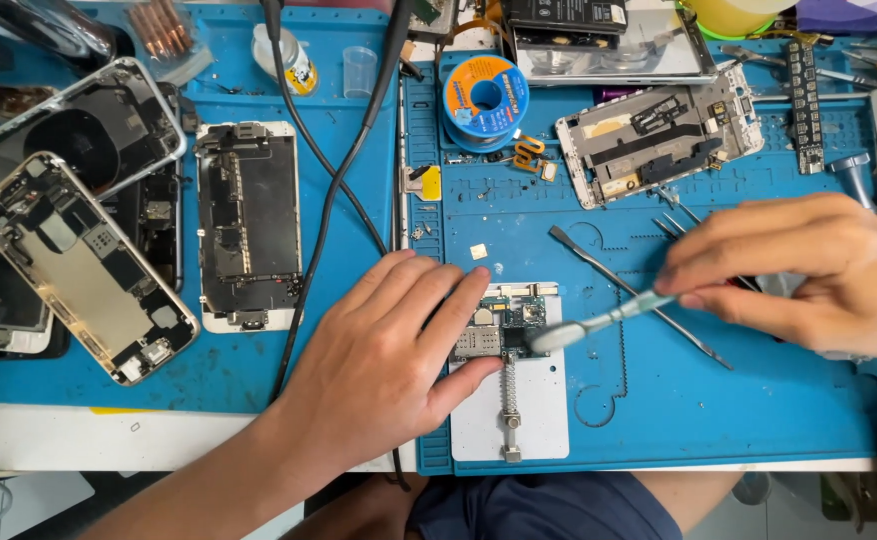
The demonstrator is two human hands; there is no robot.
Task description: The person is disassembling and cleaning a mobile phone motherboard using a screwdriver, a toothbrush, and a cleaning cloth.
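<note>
Circuit board (504, 325) sits clamped under your flat, open left hand (389, 350) while your right hand (809, 275) grips a brush (599, 322), scrubbing its edge; keep strokes light.

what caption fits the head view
Left hand steadies a clamped circuit board while the right hand brushes it.

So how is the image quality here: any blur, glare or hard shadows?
Head view: even, soft light with faint shadows; the right hand and its brush are slightly motion-blurred; the left hand, circuit board and blue mat are sharp; mild glare on the phone frame.
</note>
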